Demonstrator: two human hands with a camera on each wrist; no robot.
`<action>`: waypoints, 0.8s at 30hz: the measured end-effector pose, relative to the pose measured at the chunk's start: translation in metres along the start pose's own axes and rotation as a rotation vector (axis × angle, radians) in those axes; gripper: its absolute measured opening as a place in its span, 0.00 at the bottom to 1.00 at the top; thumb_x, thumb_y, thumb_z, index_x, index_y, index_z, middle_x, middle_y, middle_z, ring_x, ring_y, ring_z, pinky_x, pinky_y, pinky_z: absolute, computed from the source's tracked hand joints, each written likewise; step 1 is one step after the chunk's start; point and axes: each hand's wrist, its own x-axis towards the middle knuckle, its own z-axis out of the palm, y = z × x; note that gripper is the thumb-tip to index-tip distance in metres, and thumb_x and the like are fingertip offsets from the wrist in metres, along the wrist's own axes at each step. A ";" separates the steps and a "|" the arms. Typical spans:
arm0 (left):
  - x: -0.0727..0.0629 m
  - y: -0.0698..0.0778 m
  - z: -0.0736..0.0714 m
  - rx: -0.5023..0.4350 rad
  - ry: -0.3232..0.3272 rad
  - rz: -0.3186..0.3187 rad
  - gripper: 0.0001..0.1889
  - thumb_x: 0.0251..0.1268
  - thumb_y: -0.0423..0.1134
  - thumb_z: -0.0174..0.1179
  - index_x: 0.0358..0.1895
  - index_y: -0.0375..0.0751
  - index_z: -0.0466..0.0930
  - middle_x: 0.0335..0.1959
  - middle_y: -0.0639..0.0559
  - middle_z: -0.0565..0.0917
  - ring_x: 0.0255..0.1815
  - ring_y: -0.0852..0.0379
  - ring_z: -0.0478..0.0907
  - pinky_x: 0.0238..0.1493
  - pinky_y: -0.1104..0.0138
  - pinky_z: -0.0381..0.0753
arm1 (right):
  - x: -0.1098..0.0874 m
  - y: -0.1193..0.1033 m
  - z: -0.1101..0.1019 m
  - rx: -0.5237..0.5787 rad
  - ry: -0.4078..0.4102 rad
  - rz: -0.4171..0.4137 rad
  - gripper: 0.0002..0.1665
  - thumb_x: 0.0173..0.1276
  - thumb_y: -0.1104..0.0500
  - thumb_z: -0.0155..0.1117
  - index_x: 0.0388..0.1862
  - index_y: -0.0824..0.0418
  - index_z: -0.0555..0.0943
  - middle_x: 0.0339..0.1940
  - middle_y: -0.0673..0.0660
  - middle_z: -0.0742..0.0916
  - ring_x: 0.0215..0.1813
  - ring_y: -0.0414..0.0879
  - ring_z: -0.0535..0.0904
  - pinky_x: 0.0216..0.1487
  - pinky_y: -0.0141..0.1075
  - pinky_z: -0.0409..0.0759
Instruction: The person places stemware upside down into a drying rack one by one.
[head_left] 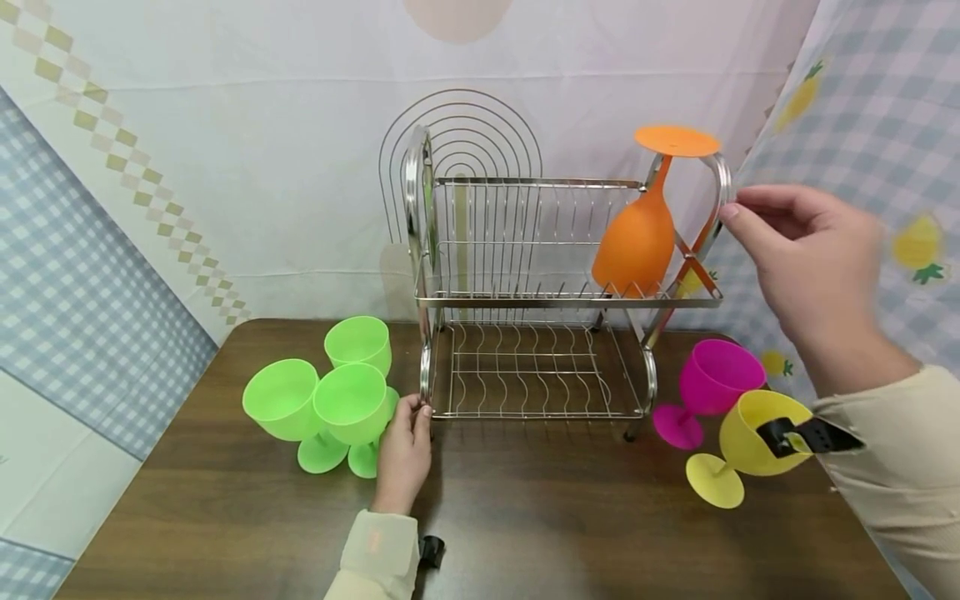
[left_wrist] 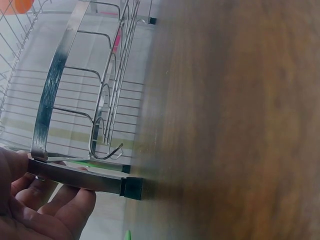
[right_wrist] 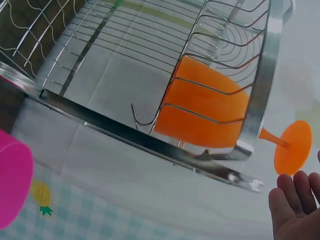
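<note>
A two-tier metal dish rack (head_left: 525, 302) stands at the back of the wooden table. On its upper tier, at the right end, an orange goblet (head_left: 636, 242) sits upside down with its round foot up. My left hand (head_left: 405, 454) pinches the rack's front left leg (left_wrist: 80, 177) low down, thumb on one side and fingers on the other. Beside the rack's upper right side, my right hand (head_left: 817, 258) is raised with loosely bent fingers and holds nothing. In the right wrist view its fingertips (right_wrist: 287, 185) are just below the orange foot (right_wrist: 294, 147).
Three green goblets (head_left: 351, 408) stand upright in a cluster left of the rack, close to my left hand. To the right are a magenta goblet (head_left: 720, 379) and a yellow goblet (head_left: 738, 433), partly covered by a black wrist strap (head_left: 810, 437). Patterned cloth (head_left: 300, 167) hangs behind the table.
</note>
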 end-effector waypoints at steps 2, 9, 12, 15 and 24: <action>0.000 0.000 0.000 -0.003 -0.001 -0.003 0.12 0.80 0.39 0.50 0.57 0.37 0.75 0.49 0.41 0.85 0.38 0.50 0.79 0.42 0.56 0.80 | -0.005 0.002 -0.005 -0.011 0.028 -0.016 0.19 0.63 0.56 0.75 0.52 0.59 0.88 0.39 0.42 0.88 0.41 0.36 0.83 0.44 0.19 0.77; -0.001 -0.001 -0.001 -0.004 -0.001 -0.013 0.12 0.80 0.39 0.50 0.58 0.37 0.75 0.50 0.40 0.85 0.40 0.49 0.81 0.43 0.55 0.82 | -0.022 0.014 -0.021 -0.078 0.052 -0.002 0.19 0.63 0.59 0.75 0.52 0.60 0.87 0.38 0.41 0.88 0.41 0.33 0.84 0.44 0.16 0.77; 0.000 -0.002 -0.001 -0.006 0.003 -0.006 0.13 0.80 0.39 0.50 0.58 0.37 0.74 0.51 0.40 0.84 0.42 0.48 0.81 0.44 0.54 0.82 | -0.027 0.024 -0.027 -0.150 0.019 0.002 0.20 0.64 0.57 0.74 0.54 0.58 0.86 0.39 0.37 0.86 0.42 0.29 0.83 0.44 0.14 0.76; 0.000 -0.002 -0.001 -0.012 0.002 -0.004 0.12 0.80 0.39 0.50 0.57 0.37 0.75 0.51 0.40 0.85 0.42 0.48 0.81 0.44 0.54 0.82 | -0.030 0.038 -0.035 -0.262 -0.019 -0.008 0.22 0.65 0.53 0.73 0.56 0.59 0.85 0.36 0.30 0.84 0.41 0.22 0.80 0.42 0.11 0.73; 0.001 -0.002 0.001 -0.005 0.000 -0.009 0.12 0.80 0.39 0.51 0.57 0.38 0.75 0.50 0.41 0.85 0.40 0.49 0.81 0.42 0.56 0.81 | -0.038 0.079 -0.060 -0.558 -0.246 0.055 0.35 0.65 0.37 0.68 0.61 0.60 0.81 0.44 0.35 0.86 0.38 0.15 0.69 0.31 0.13 0.70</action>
